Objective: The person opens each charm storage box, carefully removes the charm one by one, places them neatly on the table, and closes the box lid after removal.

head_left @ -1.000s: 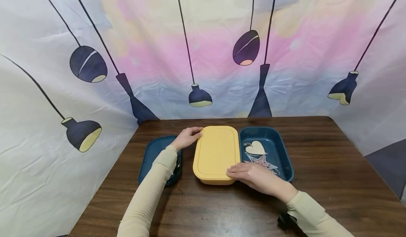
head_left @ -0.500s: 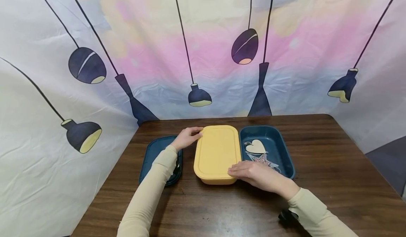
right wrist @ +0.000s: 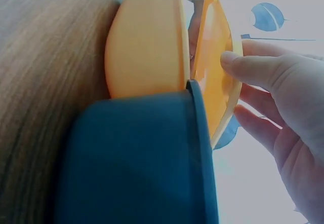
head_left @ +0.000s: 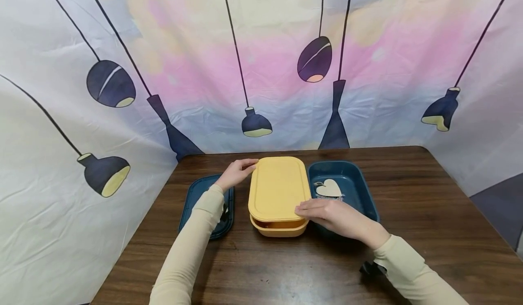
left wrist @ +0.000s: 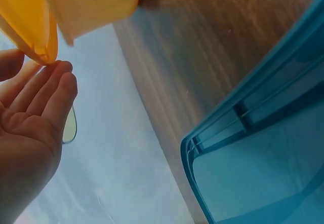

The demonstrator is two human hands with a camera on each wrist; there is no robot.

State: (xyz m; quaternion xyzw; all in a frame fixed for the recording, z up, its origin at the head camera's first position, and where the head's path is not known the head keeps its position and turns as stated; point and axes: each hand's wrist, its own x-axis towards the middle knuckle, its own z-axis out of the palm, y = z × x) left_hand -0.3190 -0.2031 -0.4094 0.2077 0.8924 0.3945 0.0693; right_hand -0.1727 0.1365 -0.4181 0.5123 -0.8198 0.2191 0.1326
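Note:
In the head view a yellow lid [head_left: 279, 187] is raised just above a yellow lunch box [head_left: 279, 231], with a gap at the near side. My left hand [head_left: 236, 174] pinches its far left corner; the left wrist view shows thumb and fingers on either side of the lid edge. My right hand [head_left: 339, 218] holds the near right edge. In the right wrist view the thumb [right wrist: 234, 62] lies on the lid's underside, with fingers on the outer side. The box's contents are mostly hidden.
Against the yellow box's right side stands a dark blue box [head_left: 363, 196] holding a pale heart-shaped piece [head_left: 329, 188]; my right hand hides other pieces. A dark blue lid [head_left: 199, 194] lies on the left, partly under my left arm. Wooden table [head_left: 261, 273] surrounds them; patterned cloth [head_left: 282, 60] hangs behind.
The yellow lid has come up off the box, opening a gap at the near side. Both hands have risen slightly with it. The right hand now covers more of the blue box.

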